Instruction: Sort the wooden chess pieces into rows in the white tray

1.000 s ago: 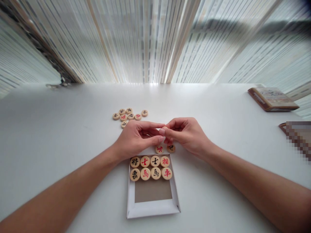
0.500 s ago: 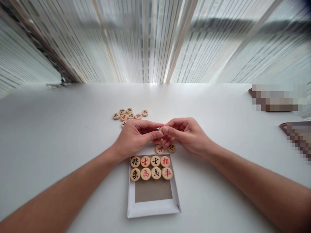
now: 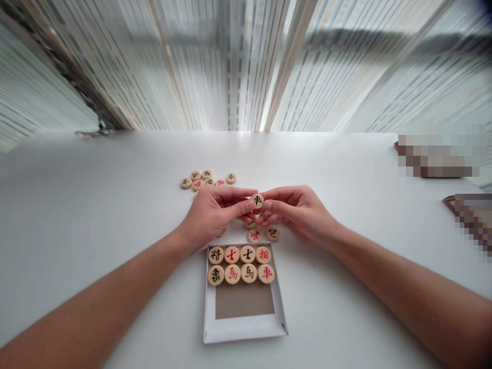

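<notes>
A round wooden piece with a black character (image 3: 257, 201) is pinched between my left hand (image 3: 215, 212) and my right hand (image 3: 298, 210), its marked face towards me. Below my hands lies a shallow white box (image 3: 246, 330). Two rows of round pieces fill its far part, some with red characters, such as the red-marked piece (image 3: 232, 274), and others with black ones. A loose red-marked piece (image 3: 254, 235) and a black-marked piece (image 3: 272, 233) sit just beyond the box. Other pieces near them are partly hidden by my fingers.
Several more pieces lie in a loose group (image 3: 197, 185) beyond my left hand, one (image 3: 231, 178) a little apart. Two brown-edged objects, partly pixelated, are on the right side of the white table (image 3: 96, 205). Striped blinds (image 3: 246, 66) hang behind.
The held piece has turned so its black character now shows. My fingertips have moved slightly apart around it. The pieces in the box keep their arrangement.
</notes>
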Tool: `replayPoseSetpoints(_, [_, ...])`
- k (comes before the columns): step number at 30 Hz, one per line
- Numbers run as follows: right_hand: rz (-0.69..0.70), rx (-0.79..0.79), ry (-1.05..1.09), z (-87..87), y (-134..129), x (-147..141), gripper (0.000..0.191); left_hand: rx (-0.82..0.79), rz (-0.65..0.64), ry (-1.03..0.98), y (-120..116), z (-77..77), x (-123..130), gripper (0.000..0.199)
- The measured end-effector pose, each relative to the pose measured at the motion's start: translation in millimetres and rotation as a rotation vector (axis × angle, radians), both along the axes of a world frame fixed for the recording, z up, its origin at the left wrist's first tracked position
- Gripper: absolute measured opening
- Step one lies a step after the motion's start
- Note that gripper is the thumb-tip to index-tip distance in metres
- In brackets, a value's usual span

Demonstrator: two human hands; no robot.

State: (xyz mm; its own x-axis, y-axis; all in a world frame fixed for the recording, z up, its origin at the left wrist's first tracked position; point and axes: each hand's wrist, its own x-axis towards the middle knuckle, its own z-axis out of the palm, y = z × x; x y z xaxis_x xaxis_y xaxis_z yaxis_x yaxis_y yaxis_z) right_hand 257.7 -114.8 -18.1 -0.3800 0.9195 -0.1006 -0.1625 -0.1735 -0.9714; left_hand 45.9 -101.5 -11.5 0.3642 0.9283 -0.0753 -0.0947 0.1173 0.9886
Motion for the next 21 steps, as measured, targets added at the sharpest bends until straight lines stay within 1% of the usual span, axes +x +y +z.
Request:
replayPoseSetpoints(6, [-0.028, -0.011, -0.011, 0.1, -0.8, -1.5, 0.040, 0.004, -0.013, -0.013, -0.2, 0.6, -0.1, 0.036])
replayPoseSetpoints(11, [-0.073, 0.002, -0.051, 0.9, -3.0, -5.4, 0.044, 0.012, -0.013, 0.045, -1.2, 0.5, 0.3, 0.029])
replayPoseSetpoints(14, [-0.087, 0.006, -0.061, 0.8, -3.2, -6.4, 0.045, 0.029, -0.020, 0.051, -1.3, 0.1, 0.2, 0.028])
replayPoseSetpoints(17, [-0.074, 0.007, -0.060, 0.9, -2.6, -5.4, 0.046, 0.044, -0.039, 0.013, -1.0, -0.1, 0.1, 0.029])
replayPoseSetpoints(21, [-0.039, -0.001, -0.018, 0.8, -1.6, -2.9, 0.045, 0.021, -0.055, -0.025, -0.6, 1.3, -0.2, 0.025])
